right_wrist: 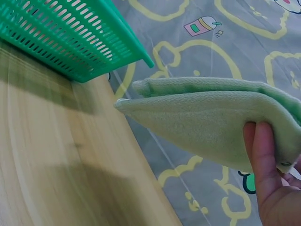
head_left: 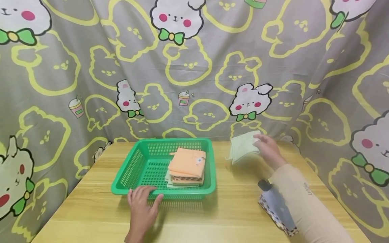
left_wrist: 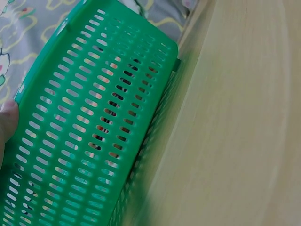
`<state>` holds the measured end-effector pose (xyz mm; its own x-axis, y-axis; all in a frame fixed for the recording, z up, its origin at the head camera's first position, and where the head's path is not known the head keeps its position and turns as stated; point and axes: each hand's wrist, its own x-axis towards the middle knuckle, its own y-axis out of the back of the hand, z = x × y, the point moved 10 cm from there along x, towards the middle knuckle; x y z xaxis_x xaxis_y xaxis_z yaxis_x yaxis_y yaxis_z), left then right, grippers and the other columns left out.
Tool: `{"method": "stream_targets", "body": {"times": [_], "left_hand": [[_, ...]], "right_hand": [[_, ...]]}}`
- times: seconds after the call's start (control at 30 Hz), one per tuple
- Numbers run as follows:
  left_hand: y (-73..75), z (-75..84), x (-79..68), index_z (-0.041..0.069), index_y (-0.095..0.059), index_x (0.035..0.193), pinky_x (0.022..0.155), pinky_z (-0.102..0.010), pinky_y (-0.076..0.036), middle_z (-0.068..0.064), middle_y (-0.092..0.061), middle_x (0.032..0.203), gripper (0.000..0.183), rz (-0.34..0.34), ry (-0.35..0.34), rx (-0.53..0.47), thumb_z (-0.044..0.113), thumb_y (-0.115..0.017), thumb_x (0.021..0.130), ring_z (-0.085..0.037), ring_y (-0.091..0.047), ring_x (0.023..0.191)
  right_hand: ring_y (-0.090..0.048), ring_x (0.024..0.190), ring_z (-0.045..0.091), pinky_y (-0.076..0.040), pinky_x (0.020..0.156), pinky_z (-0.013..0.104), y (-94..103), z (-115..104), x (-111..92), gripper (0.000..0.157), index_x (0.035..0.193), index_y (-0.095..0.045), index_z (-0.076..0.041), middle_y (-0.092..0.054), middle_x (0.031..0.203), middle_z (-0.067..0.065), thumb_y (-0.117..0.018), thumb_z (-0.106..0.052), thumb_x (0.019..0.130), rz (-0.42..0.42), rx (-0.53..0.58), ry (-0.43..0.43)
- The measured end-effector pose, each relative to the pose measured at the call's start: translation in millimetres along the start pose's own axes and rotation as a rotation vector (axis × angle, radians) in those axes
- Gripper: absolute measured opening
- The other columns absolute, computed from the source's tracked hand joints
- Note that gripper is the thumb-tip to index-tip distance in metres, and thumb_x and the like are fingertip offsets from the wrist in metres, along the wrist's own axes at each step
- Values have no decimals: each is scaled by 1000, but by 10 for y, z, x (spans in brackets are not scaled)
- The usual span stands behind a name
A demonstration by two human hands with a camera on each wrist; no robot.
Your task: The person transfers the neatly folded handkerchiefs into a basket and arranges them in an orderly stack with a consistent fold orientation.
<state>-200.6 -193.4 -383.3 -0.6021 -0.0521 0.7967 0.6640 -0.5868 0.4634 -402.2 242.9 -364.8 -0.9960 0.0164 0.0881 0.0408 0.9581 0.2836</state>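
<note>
My left hand (head_left: 141,210) grips the front rim of a green plastic basket (head_left: 117,191), fingers over the edge. In the left wrist view, a thumb tip shows against the slotted wall of the basket (left_wrist: 80,110). Inside the basket's right half lies a stack of folded cloths, with an orange towel (head_left: 186,163) on top. To the right of the basket, my right hand (head_left: 268,150) pinches a folded pale green towel (head_left: 243,146) by its right edge, raised above the table. The right wrist view shows this towel (right_wrist: 197,120) folded over, fingers on its near face.
A wooden table (head_left: 85,216) carries everything. Near my right forearm lies a folded grey-blue cloth (head_left: 276,206) with a spotted layer and a dark part at its far end, partly hidden by the sleeve. A grey cartoon-print curtain (head_left: 209,81) hangs behind and at both sides.
</note>
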Motion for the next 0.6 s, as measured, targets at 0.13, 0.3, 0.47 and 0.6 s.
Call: {"method": "stream_targets", "body": {"times": [0.13,0.3,0.47,0.6], "left_hand": [[-2,8,-1,2,-66,95,96,-71,-14,-16,-65,99,31,-5,-4,-2,23,-76,75,-40,-51,104],[3,8,-2,2,-66,94,95,-73,-13,-15,-65,99,30,0,-16,-8,25,-76,76,-38,-51,104],[2,9,1,3,-66,93,96,-73,-13,-15,-65,99,29,-1,-9,-10,23,-76,75,-38,-51,105],[14,14,2,2,-66,94,98,-73,-12,-16,-65,99,29,2,-6,-19,22,-76,74,-39,-51,105]], "right_hand": [[-34,132,38,-47,86,27,3,-45,7,52,143,-38,3,-29,151,24,-53,-11,94,-3,15,10],[-42,122,35,-50,78,22,-5,-114,17,52,142,-37,5,-30,149,25,-52,-8,94,-6,62,15],[-38,126,36,-50,77,21,16,-167,24,51,141,-39,4,-31,149,24,-53,-8,93,5,56,12],[-43,121,32,-50,77,21,-8,-212,21,51,141,-40,4,-35,146,24,-53,-6,92,10,79,12]]}}
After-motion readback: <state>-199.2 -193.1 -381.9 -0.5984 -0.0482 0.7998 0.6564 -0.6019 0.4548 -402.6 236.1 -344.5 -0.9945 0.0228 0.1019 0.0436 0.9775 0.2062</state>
